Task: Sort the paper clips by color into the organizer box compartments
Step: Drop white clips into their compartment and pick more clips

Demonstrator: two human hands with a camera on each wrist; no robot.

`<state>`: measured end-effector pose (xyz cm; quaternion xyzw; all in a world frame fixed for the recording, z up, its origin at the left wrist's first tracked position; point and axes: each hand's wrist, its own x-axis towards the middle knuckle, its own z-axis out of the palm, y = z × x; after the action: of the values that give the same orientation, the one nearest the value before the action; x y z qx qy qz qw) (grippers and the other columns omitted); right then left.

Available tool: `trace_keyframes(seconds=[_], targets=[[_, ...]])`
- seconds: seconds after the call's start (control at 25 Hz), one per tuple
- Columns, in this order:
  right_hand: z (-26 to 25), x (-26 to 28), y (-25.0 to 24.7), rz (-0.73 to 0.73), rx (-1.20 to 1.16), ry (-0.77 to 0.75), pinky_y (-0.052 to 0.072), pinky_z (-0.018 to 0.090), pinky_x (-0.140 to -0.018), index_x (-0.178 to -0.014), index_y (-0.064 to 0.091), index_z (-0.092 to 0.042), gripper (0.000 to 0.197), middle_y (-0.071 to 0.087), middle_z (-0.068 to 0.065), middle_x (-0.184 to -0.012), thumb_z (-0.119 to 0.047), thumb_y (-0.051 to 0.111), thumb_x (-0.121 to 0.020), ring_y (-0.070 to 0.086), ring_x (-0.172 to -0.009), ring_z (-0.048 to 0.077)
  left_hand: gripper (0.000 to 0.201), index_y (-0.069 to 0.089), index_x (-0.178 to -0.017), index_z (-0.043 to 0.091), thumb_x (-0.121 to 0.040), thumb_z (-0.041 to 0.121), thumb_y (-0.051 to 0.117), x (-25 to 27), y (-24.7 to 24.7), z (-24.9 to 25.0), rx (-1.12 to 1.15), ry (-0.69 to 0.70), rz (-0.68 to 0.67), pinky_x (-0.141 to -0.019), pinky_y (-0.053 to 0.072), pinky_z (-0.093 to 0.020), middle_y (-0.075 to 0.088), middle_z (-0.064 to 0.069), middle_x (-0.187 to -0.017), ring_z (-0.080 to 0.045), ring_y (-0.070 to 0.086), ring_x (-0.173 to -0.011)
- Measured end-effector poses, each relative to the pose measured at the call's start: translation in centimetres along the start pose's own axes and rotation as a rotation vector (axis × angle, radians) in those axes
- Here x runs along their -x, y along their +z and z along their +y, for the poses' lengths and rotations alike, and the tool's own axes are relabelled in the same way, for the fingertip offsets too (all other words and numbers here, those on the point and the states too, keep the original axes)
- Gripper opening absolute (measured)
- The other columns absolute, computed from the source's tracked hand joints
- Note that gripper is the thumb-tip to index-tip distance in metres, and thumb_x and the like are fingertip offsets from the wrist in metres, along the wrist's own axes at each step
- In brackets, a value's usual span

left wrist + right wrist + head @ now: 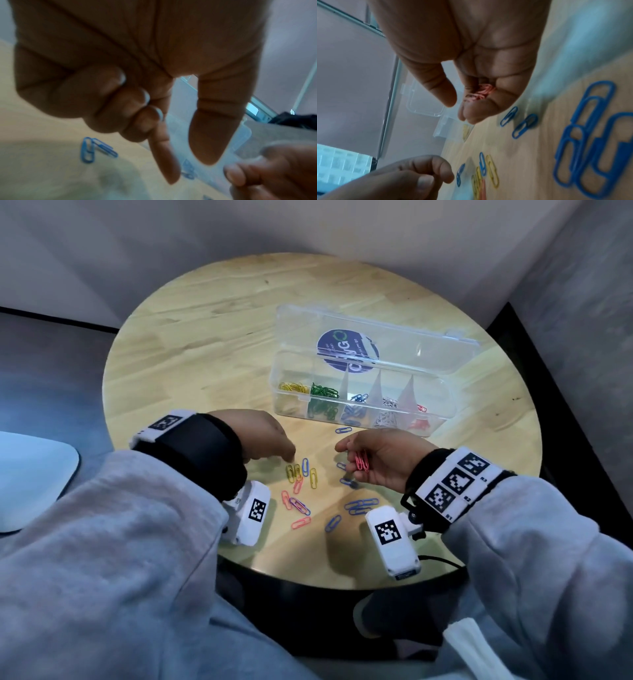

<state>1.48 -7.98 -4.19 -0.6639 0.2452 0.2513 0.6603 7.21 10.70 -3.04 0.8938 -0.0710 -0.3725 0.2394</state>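
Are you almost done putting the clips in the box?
Partly. The organizer box already holds sorted yellow, green, blue, white and red clips, one colour per compartment. In hand: the right hand cups a few pink clips, while the left hand reaches down to the loose clips. Left to do: yellow, pink and blue clips remain scattered on the table.

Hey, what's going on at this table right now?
A person is sorting paper clips by color into a clear box. The right hand holds a few pink clips in its palm. The left hand reaches down toward the loose clips on the table, holding none.
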Motion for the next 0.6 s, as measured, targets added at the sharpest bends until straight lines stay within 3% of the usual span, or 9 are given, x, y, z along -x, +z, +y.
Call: trace_keyframes(seconds=[0.08,0.12,0.24,0.36,0.52,0.6], targets=[[0.2,-0.2,0.4,-0.014,0.12,-0.012,0.037,0.015,-0.038,-0.075,0.054,-0.01,0.017,0.045,0.006,-0.062,-0.003,0.048,-0.089,0.045,-0.044,0.011,0.008,0.07,-0.085,0.023,-0.078,0.023,0.067,0.0,0.2,-0.2,-0.112,0.048,-0.015,-0.069,0.044,-0.024,0.058,0.008,-0.069,-0.014,0.053,-0.074],[0.3,-0.3,0.7,-0.046,0.216,-0.034,0.034,0.016,-0.038,-0.072,0.052,-0.012,0.018,0.045,0.006,-0.06,-0.003,0.052,-0.088,0.042,-0.043,0.011,0.01,0.07,-0.086,0.024,-0.077,0.02,0.067,0.1,0.5,-0.2,-0.135,0.07,-0.027,-0.072,0.044,-0.024,0.059,0.011,-0.069,-0.01,0.054,-0.074],[0.5,0.4,1.6,-0.115,0.767,-0.136,0.033,0.021,-0.045,-0.068,0.054,-0.021,0.019,0.048,-0.008,-0.047,-0.012,0.066,-0.081,0.041,-0.04,0.005,0.022,0.068,-0.091,0.029,-0.074,0.015,0.064,0.1,1.8,0.3,-0.26,0.119,-0.046,-0.061,0.036,-0.023,0.053,0.01,-0.063,-0.008,0.047,-0.06],[0.8,1.3,3.0,-0.167,1.228,-0.224,0.035,0.025,-0.055,-0.08,0.06,-0.023,0.015,0.047,-0.008,-0.057,-0.028,0.073,-0.074,0.045,-0.054,0.006,0.03,0.064,-0.099,0.031,-0.074,0.015,0.065,-0.4,2.4,0.3,-0.397,0.147,-0.082,-0.06,0.035,-0.024,0.05,0.009,-0.064,-0.008,0.045,-0.059],[1.2,1.9,4.4,-0.166,1.466,-0.381,0.03,0.028,-0.053,-0.1,0.058,-0.024,0.032,0.038,-0.011,-0.065,-0.039,0.071,-0.076,0.044,-0.071,0.015,0.035,0.058,-0.101,0.032,-0.072,0.016,0.069,-0.7,2.6,0.1,-0.501,0.186,-0.105,-0.071,0.043,-0.028,0.054,0.009,-0.071,-0.015,0.051,-0.071],[1.3,2.0,4.9,-0.147,1.574,-0.445,0.022,0.025,-0.047,-0.108,0.055,-0.026,0.033,0.033,-0.012,-0.063,-0.042,0.066,-0.08,0.041,-0.075,0.016,0.029,0.057,-0.093,0.031,-0.071,0.017,0.07,-0.9,2.6,0.2,-0.51,0.207,-0.09,-0.071,0.043,-0.029,0.056,0.009,-0.076,-0.017,0.051,-0.076]])
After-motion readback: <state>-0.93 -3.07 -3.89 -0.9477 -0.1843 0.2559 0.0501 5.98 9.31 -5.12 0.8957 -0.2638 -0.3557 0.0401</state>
